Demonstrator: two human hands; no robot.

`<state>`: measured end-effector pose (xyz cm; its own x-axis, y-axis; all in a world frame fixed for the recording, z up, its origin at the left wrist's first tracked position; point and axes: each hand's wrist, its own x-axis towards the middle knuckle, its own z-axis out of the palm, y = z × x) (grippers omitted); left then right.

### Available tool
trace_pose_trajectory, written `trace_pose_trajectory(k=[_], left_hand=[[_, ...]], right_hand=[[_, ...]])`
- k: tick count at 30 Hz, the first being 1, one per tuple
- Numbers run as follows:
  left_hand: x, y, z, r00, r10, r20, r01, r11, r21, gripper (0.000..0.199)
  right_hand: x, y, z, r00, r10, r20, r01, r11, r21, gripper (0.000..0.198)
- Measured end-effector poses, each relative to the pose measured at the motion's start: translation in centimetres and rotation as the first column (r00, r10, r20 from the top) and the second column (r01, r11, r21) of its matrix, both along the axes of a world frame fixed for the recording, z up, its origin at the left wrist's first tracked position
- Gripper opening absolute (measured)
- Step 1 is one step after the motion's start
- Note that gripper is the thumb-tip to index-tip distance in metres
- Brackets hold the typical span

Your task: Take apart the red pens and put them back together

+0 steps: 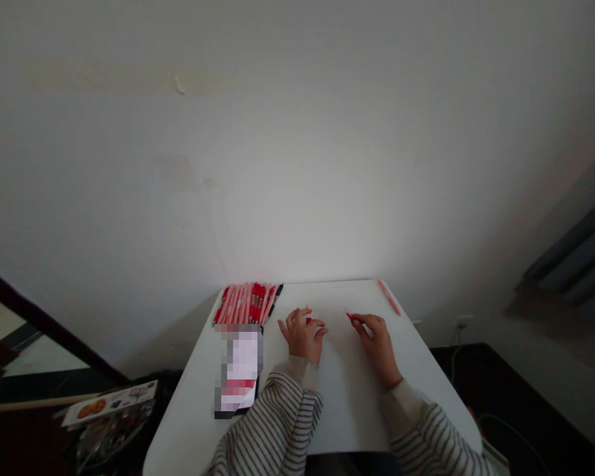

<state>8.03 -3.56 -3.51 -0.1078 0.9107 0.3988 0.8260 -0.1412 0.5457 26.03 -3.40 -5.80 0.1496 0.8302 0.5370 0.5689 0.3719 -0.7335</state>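
Observation:
My left hand [303, 337] is over the middle of the white table [344, 396], its fingers curved and apart. A small red piece [308, 320] shows between its fingers; most of it is hidden, and whether it is touched or lies beneath I cannot tell. To the right, my right hand [378, 340] pinches a small red pen part [350, 317] between thumb and fingertips, its pale tip pointing up and left. Near the table's back left corner lies a row of pink, red and black pens [248, 303]. One pink pen [389, 297] lies alone by the back right edge.
A phone [240, 370] with a blurred-out screen lies left of my left forearm. The table's back edge is against a pale wall [297, 165]. On the floor at left are a printed sheet and plastic bags [114, 423]. A cable [456, 354] hangs from a wall socket at right.

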Motion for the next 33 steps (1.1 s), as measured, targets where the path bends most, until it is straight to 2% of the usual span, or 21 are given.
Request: trace_pose_trajectory(k=[7,15,18,22,27,33], left_hand=[[0.08,-0.05,0.20,1.000,0.025,-0.004,-0.025,0.999,-0.033,0.008],[-0.19,-0.06,0.23,0.998,0.039,-0.040,-0.040,0.999,-0.011,0.009],[-0.24,-0.02,0.18,0.997,0.051,-0.053,-0.052,0.999,-0.012,0.008],[-0.24,-0.04,0.17,0.996,0.058,-0.069,-0.060,0.998,-0.015,0.009],[-0.21,-0.22,0.33,0.995,0.057,-0.077,-0.058,0.998,-0.015,0.014],[-0.18,-0.30,0.43,0.992,0.067,-0.107,-0.070,0.997,-0.017,0.018]], right_hand=[[-0.04,-0.19,0.20,0.994,-0.025,-0.107,0.018,0.998,-0.064,0.041],[-0.01,0.00,-0.18,0.997,-0.026,-0.074,0.023,0.999,-0.039,0.037],[-0.07,0.01,-0.13,0.999,-0.039,0.015,0.038,0.999,0.016,0.035],[-0.19,0.03,-0.19,0.971,-0.095,0.220,0.084,0.995,0.059,0.029],[-0.46,-0.06,-0.42,0.905,-0.141,0.401,0.137,0.990,0.039,0.023],[-0.83,-0.32,-0.41,0.862,-0.145,0.485,0.175,0.984,-0.016,0.020]])
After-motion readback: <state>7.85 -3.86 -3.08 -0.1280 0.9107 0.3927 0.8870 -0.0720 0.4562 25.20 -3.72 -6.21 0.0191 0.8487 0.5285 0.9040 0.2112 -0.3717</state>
